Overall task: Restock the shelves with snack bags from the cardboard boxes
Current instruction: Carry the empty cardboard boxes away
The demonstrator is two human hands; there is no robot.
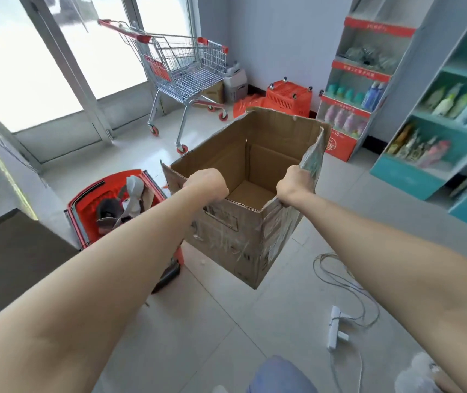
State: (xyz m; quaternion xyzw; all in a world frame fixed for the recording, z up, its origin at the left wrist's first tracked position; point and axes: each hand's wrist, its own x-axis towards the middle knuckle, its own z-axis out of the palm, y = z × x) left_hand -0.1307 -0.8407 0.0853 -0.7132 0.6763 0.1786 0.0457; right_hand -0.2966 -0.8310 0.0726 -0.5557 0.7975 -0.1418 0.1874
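Directly in front of the person, in the head view, both bare arms reach forward to one open cardboard box (226, 242). The left hand (206, 184) has its fingers curled over the near left edge of the box and grips it. The right hand (294, 185) is closed around the near end of the right flap, which stands upright. The box is tilted, one lower corner points down to the tiled floor (226, 321), and its brown bottom shows inside. Just left of the box is a red basket (84, 211) with some grey and white things in it. Farther back stands a shopping cart (186, 66) near the glass door. The teal shelves (413, 177) with bottles are at the right, well apart from the box. A white power strip (335, 326) with its cable lies on the floor under the right arm.
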